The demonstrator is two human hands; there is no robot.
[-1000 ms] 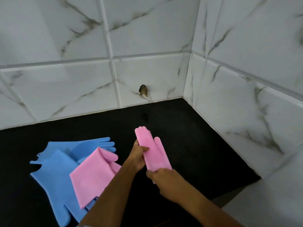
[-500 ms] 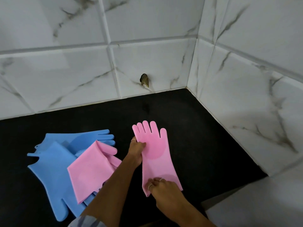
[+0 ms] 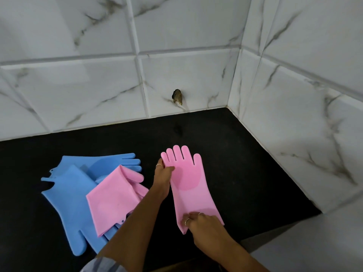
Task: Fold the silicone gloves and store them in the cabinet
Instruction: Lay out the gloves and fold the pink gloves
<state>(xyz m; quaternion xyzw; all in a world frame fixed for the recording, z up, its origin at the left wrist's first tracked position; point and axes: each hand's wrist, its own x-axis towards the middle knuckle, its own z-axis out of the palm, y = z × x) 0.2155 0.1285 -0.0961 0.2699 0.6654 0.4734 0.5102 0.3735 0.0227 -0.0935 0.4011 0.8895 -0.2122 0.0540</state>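
A pink silicone glove (image 3: 188,185) lies spread flat on the black counter (image 3: 245,173), fingers pointing to the back wall. My left hand (image 3: 162,173) pinches its left edge just below the fingers. My right hand (image 3: 202,222) presses on its cuff at the near end. To the left, a second pink glove (image 3: 114,197) lies crumpled on top of two blue gloves (image 3: 66,197), whose fingers point right and toward me.
White marble-look tiled walls meet in a corner at the back right. A small dark hole or chip (image 3: 177,97) marks the back wall just above the counter. A white ledge (image 3: 314,242) borders the counter at the near right.
The pink glove was held up narrow and folded between both hands; it has been opened out and laid flat on the counter. My right hand moved back to its cuff.
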